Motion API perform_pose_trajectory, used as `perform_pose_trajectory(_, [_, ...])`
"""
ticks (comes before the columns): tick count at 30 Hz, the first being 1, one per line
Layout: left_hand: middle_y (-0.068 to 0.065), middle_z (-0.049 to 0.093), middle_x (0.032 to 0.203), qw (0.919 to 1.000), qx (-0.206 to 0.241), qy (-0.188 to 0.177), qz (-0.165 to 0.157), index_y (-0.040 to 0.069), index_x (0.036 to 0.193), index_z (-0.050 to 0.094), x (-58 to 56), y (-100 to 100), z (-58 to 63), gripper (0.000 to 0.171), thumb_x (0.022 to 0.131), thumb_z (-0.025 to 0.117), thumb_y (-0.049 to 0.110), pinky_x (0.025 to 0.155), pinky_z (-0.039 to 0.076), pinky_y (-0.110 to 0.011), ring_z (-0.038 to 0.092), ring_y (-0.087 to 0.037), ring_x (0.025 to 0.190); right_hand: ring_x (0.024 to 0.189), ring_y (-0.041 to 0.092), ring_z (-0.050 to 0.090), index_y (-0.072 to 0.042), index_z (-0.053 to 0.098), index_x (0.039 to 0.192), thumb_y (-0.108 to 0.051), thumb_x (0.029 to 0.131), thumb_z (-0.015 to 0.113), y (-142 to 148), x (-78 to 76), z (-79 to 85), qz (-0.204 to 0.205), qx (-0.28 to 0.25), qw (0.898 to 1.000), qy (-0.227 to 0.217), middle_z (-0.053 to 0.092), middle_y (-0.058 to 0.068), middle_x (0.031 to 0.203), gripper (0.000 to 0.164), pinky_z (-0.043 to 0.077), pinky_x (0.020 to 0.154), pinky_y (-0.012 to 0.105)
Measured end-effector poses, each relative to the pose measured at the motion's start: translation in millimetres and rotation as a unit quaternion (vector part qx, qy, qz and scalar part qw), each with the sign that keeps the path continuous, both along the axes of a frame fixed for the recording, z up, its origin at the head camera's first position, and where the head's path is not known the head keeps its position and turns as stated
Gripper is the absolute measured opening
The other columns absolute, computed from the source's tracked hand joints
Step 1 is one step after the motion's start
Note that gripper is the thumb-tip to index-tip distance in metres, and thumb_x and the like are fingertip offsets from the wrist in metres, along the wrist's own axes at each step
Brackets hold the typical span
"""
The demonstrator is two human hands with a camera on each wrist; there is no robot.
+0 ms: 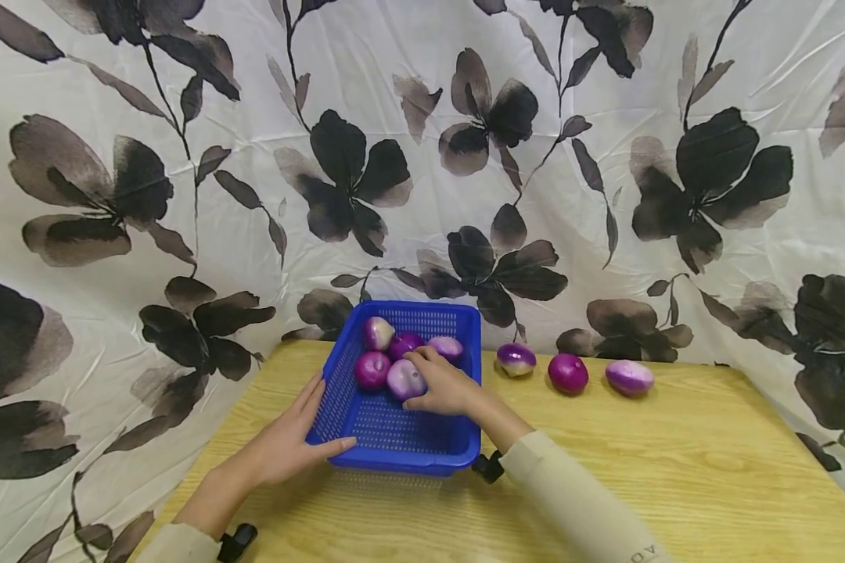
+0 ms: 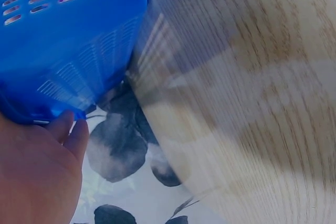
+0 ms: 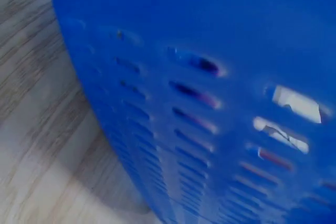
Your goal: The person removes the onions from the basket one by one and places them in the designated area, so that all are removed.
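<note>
A blue plastic basket (image 1: 408,461) with slotted walls stands on the table, several purple onions inside it. My right hand (image 1: 445,383) reaches in over the right rim. Its fingers and thumb hold a pale purple onion (image 1: 406,380). Around that one lie a magenta onion (image 1: 372,371), a purple-and-white onion (image 1: 378,334), a dark purple onion (image 1: 404,344) and a light onion (image 1: 445,347). My left hand (image 1: 289,438) rests against the basket's left side, fingers straight and thumb stretched toward the front rim. In the right wrist view, the basket wall (image 3: 157,3) hides the hand.
Right of the basket, a purple-and-white onion (image 1: 516,359), a magenta onion (image 1: 568,374) and a pale purple onion (image 1: 630,378) lie in a row on the wooden table (image 1: 676,461). A white floral cloth (image 1: 408,258) hangs behind the table.
</note>
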State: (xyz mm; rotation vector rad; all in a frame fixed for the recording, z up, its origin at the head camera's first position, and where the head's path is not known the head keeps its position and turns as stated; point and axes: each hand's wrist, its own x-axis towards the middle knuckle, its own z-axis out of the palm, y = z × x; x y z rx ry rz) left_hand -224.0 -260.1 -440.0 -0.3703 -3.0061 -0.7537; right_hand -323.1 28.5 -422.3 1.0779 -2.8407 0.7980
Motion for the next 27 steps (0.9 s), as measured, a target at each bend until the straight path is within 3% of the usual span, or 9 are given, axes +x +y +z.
perform_pose_trajectory(7, [-0.011, 0.000, 0.172, 1.0000, -0.001, -0.007, 0.002, 0.009, 0.165, 0.003, 0.8, 1.4, 1.0, 0.121, 0.085, 0.062, 0.078, 0.113, 0.032, -0.068, 0.025, -0.047, 0.150, 0.140, 0.045, 0.041, -0.009, 0.040, 0.156, -0.032, 0.082, 0.086, -6.7, -1.0, -2.8, -0.013, 0.052, 0.998, -0.017, 0.036, 0.020, 0.158, 0.090, 0.042, 0.108, 0.062])
perform_pose_trajectory(12, [-0.011, 0.000, 0.172, 1.0000, -0.001, -0.008, 0.002, 0.010, 0.166, 0.002, 0.4, 1.4, 2.3, 0.122, 0.084, 0.062, 0.079, 0.112, 0.033, -0.067, 0.027, -0.048, 0.149, 0.142, 0.046, 0.039, -0.010, 0.036, 0.158, -0.031, 0.083, 0.086, -12.5, -3.7, -7.6, -0.010, 0.100, 0.995, 0.001, 0.030, 0.021, 0.162, 0.093, 0.041, 0.111, 0.060])
perform_pose_trajectory(15, [-0.011, 0.000, 0.172, 1.0000, -0.002, -0.008, 0.002, 0.009, 0.166, 0.003, -0.2, 0.8, 1.4, 0.121, 0.085, 0.062, 0.077, 0.112, 0.033, -0.067, 0.026, -0.048, 0.149, 0.139, 0.042, 0.042, -0.012, 0.036, 0.158, -0.032, 0.083, 0.085, -15.4, -5.1, -10.8, -0.012, 0.123, 0.992, 0.006, 0.035, 0.019, 0.159, 0.092, 0.043, 0.110, 0.056])
perform_pose_trajectory(20, [-0.010, 0.000, 0.173, 1.0000, 0.002, -0.009, 0.002, 0.009, 0.165, 0.003, -0.5, 0.6, 0.7, 0.121, 0.085, 0.063, 0.077, 0.113, 0.032, -0.067, 0.026, -0.047, 0.150, 0.122, 0.031, 0.054, -0.012, 0.042, 0.156, -0.035, 0.084, 0.084, -17.4, -5.5, -11.2, 0.002, 0.123, 0.992, -0.003, 0.050, 0.013, 0.139, 0.087, 0.049, 0.104, 0.047])
perform_pose_trajectory(27, [-0.010, 0.000, 0.173, 0.9999, 0.008, -0.007, 0.001, 0.009, 0.165, 0.003, 0.2, 1.6, 1.7, 0.122, 0.084, 0.062, 0.078, 0.113, 0.033, -0.066, 0.028, -0.048, 0.149, 0.133, 0.030, 0.052, -0.011, 0.042, 0.156, -0.034, 0.088, 0.080, -18.5, -5.2, -14.1, 0.036, 0.095, 0.994, -0.045, 0.053, 0.016, 0.144, 0.081, 0.044, 0.111, 0.048])
